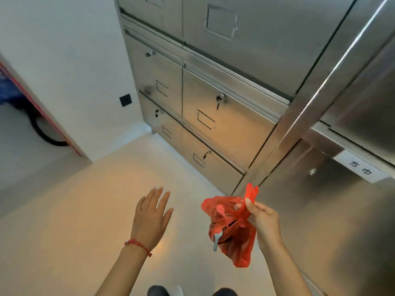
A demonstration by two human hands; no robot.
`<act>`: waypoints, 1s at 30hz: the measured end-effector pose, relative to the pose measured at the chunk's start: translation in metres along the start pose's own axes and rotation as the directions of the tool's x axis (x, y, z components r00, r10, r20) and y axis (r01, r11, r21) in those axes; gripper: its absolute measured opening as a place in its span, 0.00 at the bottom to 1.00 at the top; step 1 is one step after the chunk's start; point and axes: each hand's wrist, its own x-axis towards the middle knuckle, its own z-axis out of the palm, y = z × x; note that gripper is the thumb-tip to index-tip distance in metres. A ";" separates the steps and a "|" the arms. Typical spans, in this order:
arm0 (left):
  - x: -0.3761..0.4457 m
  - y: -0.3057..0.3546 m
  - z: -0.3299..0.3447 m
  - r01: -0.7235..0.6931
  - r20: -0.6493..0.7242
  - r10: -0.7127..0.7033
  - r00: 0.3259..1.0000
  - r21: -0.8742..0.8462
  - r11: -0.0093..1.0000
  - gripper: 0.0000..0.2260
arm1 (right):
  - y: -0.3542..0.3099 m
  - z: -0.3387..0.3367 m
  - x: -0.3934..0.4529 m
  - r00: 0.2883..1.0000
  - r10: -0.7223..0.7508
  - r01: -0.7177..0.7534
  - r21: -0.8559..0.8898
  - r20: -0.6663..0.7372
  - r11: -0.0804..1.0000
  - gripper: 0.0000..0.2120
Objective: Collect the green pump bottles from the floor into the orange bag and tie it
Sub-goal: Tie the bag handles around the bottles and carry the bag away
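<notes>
The orange plastic bag (233,229) hangs in the air at lower right, bunched and knotted near its top. My right hand (261,221) pinches its gathered top, and a loose strip sticks up above my thumb. A grey pump nozzle (216,242) pokes out through the bag's left side; the bottles inside are otherwise hidden. My left hand (152,216) hovers to the left of the bag, palm down, fingers spread, holding nothing. A red string bracelet sits on that wrist. No green bottle shows on the floor.
Stainless steel lockers (213,107) with keyed doors fill the back and right. A white wall (64,60) with a black socket stands at left, beside a doorway. Beige floor (74,210) spreads under my hands. My shoes (177,291) show at the bottom edge.
</notes>
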 end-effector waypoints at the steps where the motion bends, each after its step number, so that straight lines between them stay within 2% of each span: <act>1: 0.006 -0.012 -0.004 0.028 -0.012 -0.028 1.000 -0.007 1.000 0.31 | -0.004 0.015 0.008 1.000 -0.002 0.002 -0.016 0.028 1.000 0.09; 9: 0.059 -0.083 -0.027 0.279 -0.057 -0.281 0.958 -0.049 0.959 0.32 | -0.034 0.137 0.091 0.974 0.035 -0.025 -0.048 0.226 0.999 0.09; 18: 0.144 -0.123 -0.054 0.508 -0.066 -0.513 0.856 -0.078 0.858 0.33 | -0.062 0.258 0.187 0.915 0.123 -0.077 -0.131 0.384 0.988 0.10; 23: 0.192 -0.150 -0.071 0.575 -0.070 -0.581 0.811 -0.086 0.813 0.33 | -0.071 0.320 0.232 0.891 0.162 -0.103 -0.159 0.425 0.982 0.09; 30: 0.277 -0.227 -0.086 0.579 -0.059 -0.586 0.809 -0.094 0.810 0.33 | -0.080 0.417 0.295 0.894 0.163 -0.082 -0.204 0.417 0.975 0.09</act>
